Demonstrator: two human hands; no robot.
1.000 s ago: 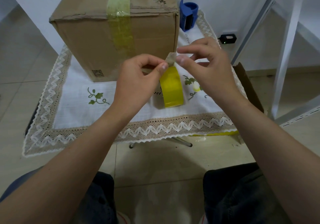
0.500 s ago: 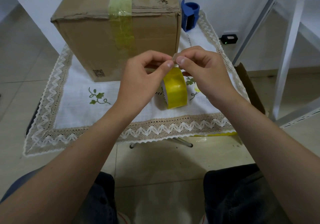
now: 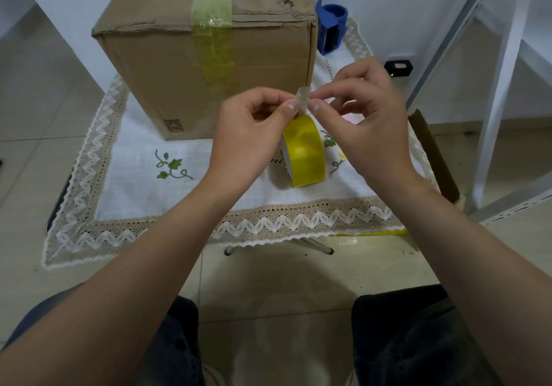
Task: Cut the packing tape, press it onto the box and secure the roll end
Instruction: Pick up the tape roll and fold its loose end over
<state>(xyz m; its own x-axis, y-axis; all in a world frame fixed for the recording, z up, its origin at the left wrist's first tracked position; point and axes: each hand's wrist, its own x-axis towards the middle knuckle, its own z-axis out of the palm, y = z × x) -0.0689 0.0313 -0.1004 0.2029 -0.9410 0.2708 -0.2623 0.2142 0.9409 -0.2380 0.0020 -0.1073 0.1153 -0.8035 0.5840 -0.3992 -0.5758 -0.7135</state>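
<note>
A brown cardboard box (image 3: 167, 66) stands at the back of a small table, with a strip of yellowish tape (image 3: 213, 27) running over its top and down its front face. A yellow tape roll (image 3: 304, 152) hangs upright just above the cloth. Its free end (image 3: 303, 100) rises as a short tab between both hands. My left hand (image 3: 251, 137) pinches the tab from the left with thumb and forefinger. My right hand (image 3: 367, 117) pinches it from the right. Part of the roll is hidden behind my left hand.
A white cloth with lace trim (image 3: 268, 224) covers the table. A blue tape dispenser (image 3: 331, 24) stands behind the box on the right. A cardboard piece (image 3: 433, 152) leans off the table's right side, beside a white metal frame (image 3: 501, 87). My knees are below.
The tape tab, folded down between my fingertips half a second ago, stands up in view again. Both hands and the roll stayed in nearly the same place.
</note>
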